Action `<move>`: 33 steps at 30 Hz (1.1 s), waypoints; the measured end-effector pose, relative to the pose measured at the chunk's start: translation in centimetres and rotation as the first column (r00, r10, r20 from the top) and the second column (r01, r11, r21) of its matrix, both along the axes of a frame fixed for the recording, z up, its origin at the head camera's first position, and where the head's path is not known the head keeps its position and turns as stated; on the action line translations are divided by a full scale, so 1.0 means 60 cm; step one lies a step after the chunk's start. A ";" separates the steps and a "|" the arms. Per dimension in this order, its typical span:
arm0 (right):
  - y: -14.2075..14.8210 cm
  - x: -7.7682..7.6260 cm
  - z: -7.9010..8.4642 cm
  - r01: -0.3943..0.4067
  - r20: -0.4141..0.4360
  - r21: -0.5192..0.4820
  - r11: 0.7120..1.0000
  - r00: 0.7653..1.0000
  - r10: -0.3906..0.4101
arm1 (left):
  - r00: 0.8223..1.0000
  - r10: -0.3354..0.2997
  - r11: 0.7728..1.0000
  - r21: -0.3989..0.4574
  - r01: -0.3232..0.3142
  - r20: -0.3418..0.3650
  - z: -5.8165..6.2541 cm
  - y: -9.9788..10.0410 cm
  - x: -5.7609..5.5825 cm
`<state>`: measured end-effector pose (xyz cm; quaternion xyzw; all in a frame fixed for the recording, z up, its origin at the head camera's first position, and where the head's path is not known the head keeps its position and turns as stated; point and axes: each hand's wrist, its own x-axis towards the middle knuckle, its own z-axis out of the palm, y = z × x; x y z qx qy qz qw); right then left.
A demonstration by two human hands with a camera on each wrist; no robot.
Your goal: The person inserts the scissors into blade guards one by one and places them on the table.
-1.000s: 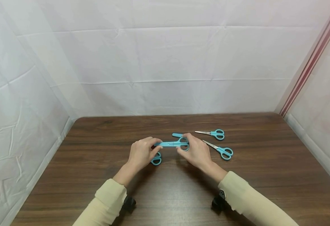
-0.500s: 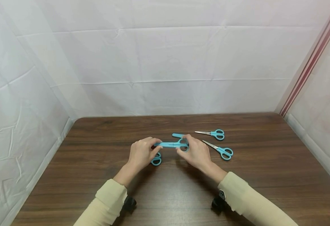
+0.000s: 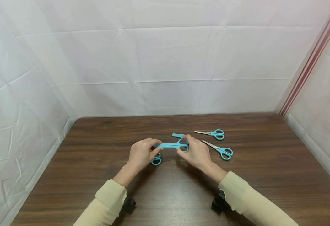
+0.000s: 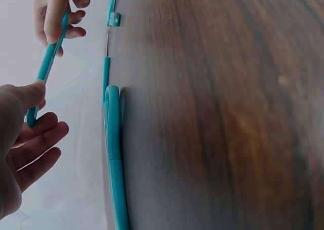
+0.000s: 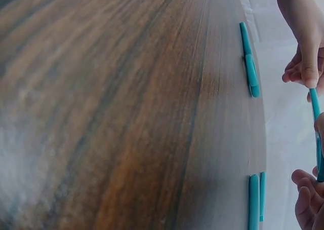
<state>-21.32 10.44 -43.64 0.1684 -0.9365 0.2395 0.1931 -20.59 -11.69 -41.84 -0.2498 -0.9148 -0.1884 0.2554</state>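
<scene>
A pair of light-blue scissors (image 3: 174, 145) with a blue cover over the blades is held level above the table between both hands. My left hand (image 3: 143, 152) pinches the covered blade end between thumb and fingers. At the other end, the finger loops are gripped by my right hand (image 3: 196, 153). In the left wrist view the held scissors (image 4: 48, 63) stand clear of the tabletop. Below my left hand lie other scissors (image 3: 156, 159), their blade end hidden from the head; the left wrist view shows these covered scissors (image 4: 114, 149) on the table.
Two scissors with bare metal blades, the far pair (image 3: 217, 134) and the near pair (image 3: 224, 153), lie right of my right hand. A loose blue blade cover (image 3: 177, 135) lies behind the held scissors. White sheeting (image 3: 165, 62) rises behind the wooden table (image 3: 252, 188).
The held scissors have shifted very slightly toward the near side. Both hands keep their grip, and the things on the table stay put.
</scene>
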 end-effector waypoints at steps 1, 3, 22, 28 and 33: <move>0.000 0.000 0.000 -0.002 0.004 0.001 1.000 1.000 0.002 | 1.000 0.000 1.000 0.000 0.000 -0.002 0.000 -0.001 -0.001; 0.000 -0.001 0.000 -0.007 0.007 0.002 1.000 1.000 0.007 | 1.000 0.002 1.000 0.000 -0.002 0.000 0.000 -0.003 -0.001; 0.003 0.001 0.008 -0.036 0.026 0.087 0.996 0.999 0.034 | 0.997 0.018 1.000 0.008 -0.018 0.079 -0.009 -0.014 -0.002; 0.006 0.001 0.010 -0.051 0.041 0.125 0.991 0.998 0.047 | 0.997 0.014 1.000 -0.023 -0.012 0.075 -0.002 -0.016 -0.002; 0.007 0.000 0.009 -0.077 0.023 0.156 0.985 0.997 0.075 | 0.995 0.017 0.999 -0.035 -0.013 0.101 0.001 -0.020 -0.001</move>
